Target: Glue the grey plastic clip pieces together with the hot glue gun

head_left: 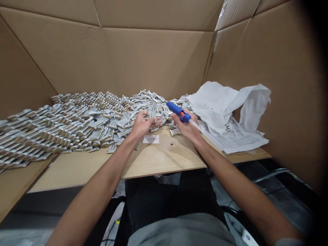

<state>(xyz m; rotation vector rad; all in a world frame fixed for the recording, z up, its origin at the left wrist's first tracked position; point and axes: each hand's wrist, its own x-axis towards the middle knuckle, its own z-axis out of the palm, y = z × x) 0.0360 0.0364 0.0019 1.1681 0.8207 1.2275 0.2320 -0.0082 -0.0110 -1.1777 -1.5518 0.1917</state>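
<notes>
My left hand (142, 123) pinches a small grey-white piece (152, 112) in front of a loose heap of similar pieces (139, 99). In my right hand (185, 127) is a blue glue gun (176, 110), its clear glue stick trailing back over the wrist. The gun's front end points up and left, toward the heap, a little to the right of the piece. Just below my left hand lies a small white card (151, 139) with faint marks on the wooden board (159, 159).
Stacked rows of grey-white pieces (46, 126) fill the left side. Crumpled white paper (217, 102) and flat printed sheets (241, 136) lie at the right. Tall cardboard walls (156, 58) enclose the back and sides. Cables (284, 171) hang below the board at the right.
</notes>
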